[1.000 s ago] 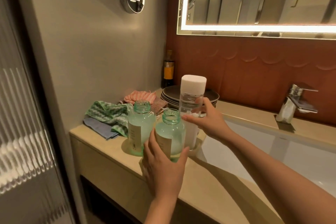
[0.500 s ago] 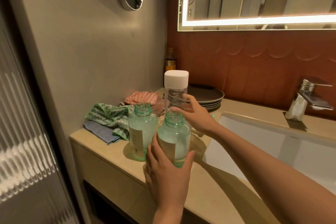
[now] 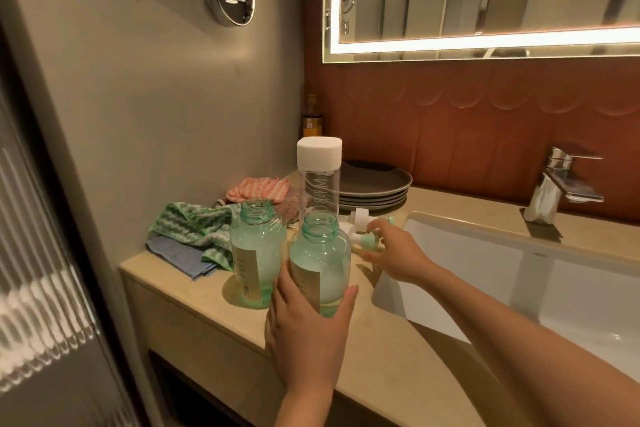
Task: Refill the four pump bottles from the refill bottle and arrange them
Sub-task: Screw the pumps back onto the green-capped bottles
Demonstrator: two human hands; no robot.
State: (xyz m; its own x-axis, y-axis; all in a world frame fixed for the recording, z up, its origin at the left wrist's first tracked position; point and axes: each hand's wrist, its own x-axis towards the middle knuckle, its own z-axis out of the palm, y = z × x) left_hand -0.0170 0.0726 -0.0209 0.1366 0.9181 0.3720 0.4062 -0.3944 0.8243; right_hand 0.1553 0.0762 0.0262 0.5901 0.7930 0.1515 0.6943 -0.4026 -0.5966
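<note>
Risks tipping the uncapped near pump bottle [image 3: 320, 263], close to the surface [image 3: 398, 367] edge, through a nudge while reaching; could roll the pump head [image 3: 367, 240] into the sink [image 3: 485, 270]. Teal, translucent, partly filled, upright. Left grip [image 3: 308, 326] wrapped round it; right grip [image 3: 394, 253] curled at the pump head, hold impossible to tell.

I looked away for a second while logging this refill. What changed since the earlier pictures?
The right hand let go of the capped refill bottle, now standing on the counter, and moved down to the pump heads by the sink. The left hand still grips the near green bottle; the other green bottle stayed put.
</note>
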